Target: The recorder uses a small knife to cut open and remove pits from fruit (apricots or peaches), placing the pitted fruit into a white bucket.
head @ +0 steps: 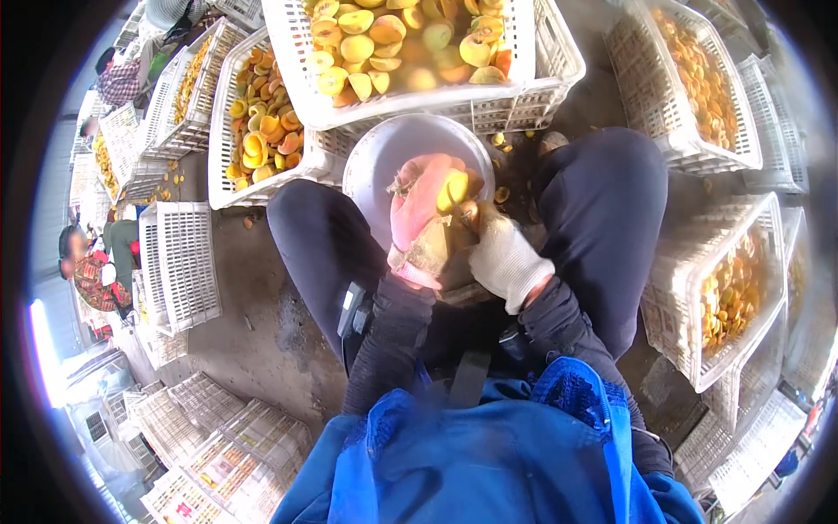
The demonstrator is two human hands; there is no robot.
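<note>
In a pink glove with a soiled cuff, my left hand grips a yellow peach half over a white bucket. My right hand, in a white knitted glove, is curled close against it. At the right fingertips is a small brown object, too blurred to name; it touches or nearly touches the fruit. The bucket stands between my knees, its contents mostly hidden by my hands. Just beyond it, a white plastic crate holds many cut yellow peach halves.
Another crate of peach pieces stands at the left, with more filled crates at the right. Stacked crates rise on the left. Fruit scraps lie on the concrete floor. Other people sit at the far left.
</note>
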